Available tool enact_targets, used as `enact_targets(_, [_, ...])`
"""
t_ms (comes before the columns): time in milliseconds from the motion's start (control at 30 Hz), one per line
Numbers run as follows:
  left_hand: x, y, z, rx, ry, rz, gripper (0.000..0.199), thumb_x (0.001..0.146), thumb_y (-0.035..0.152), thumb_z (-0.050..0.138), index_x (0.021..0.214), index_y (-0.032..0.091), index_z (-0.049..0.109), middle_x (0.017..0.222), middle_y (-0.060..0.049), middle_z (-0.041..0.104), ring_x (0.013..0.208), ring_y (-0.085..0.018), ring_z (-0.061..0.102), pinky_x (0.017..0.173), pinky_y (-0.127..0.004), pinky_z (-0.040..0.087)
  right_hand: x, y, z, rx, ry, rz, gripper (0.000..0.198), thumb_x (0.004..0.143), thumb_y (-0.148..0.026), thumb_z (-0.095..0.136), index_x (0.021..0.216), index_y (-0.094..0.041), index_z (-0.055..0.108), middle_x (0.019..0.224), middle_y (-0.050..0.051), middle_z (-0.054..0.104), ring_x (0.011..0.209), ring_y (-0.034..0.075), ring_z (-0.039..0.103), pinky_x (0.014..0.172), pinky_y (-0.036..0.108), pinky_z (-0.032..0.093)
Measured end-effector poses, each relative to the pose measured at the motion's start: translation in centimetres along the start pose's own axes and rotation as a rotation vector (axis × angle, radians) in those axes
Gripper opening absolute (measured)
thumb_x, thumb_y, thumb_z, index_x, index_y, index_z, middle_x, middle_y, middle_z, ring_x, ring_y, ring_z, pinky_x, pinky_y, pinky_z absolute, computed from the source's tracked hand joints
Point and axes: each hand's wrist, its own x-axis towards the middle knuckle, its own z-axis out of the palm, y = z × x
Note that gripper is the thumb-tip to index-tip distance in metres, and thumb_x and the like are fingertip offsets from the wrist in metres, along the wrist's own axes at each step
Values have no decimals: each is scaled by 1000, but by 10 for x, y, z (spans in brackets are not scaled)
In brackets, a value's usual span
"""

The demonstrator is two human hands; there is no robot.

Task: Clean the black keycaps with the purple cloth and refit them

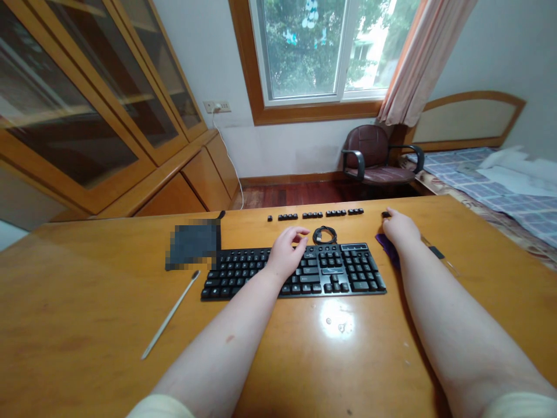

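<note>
The two hands are well apart. The left hand [288, 251] hangs over the middle of the black computer keyboard [361, 273], its fingers loosely curled with a gap to the thumb and nothing seen between them; whether it touches the keys, I cannot tell. The right hand [401, 228] reaches toward the far edge of the wooden desk [108, 313], its fingertips at a small black piece [385, 215], probably a keycap; whether they pinch or merely touch it is unclear.

Along that far edge stand loose keycaps [312, 215] in short groups, behind the keyboard and the coiled USB cable [325, 235]. A purple cloth [389, 248] lies partly under the right wrist, and a long-handled brush [169, 316] lies toward the desk's near left corner.

The step in hand looks like handling single keycaps; the next move calls for a light fingertip grip that leaves the neighbouring groups undisturbed.
</note>
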Motion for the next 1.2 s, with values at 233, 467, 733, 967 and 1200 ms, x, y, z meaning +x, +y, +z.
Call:
enact_targets(233, [0,0,1,-6,3,-3,15,82,19,51,94,18,59,89,-3,61,78,-12,58,77,-27,49,6,4,1,-19,4,14,44,80,-30,46,122,-22,57,117,14,61,106,29,57,83,37,44])
enact_targets(467, [0,1,0,2,-5,3,14,82,19,51,93,18,60,88,-3,62,78,-12,59,76,-28,50,-2,-6,-3,-43,19,-34,46,81,-36,46,122,-18,55,115,16,61,105,29,57,83,36,44])
enact_targets(733, [0,0,0,-7,-11,-11,14,82,19,51,93,19,59,89,-2,62,78,-12,58,76,-27,49,-2,-9,5,-113,-32,-181,38,84,-34,42,114,-19,60,110,15,64,101,28,59,81,35,43])
enact_targets(967, [-1,0,0,-7,-16,-6,14,82,20,51,93,19,60,90,-3,63,79,-12,59,77,-28,50,-15,-24,-8,-118,14,-220,36,86,-36,42,108,-15,62,102,17,66,95,28,61,76,34,44])
enact_targets(1200, [-1,-4,2,-160,-98,-29,32,88,29,45,117,20,53,110,-8,63,96,-17,62,85,-33,50,-113,-91,-19,100,100,-962,33,89,-38,42,113,-22,58,106,9,67,93,21,61,81,28,43])
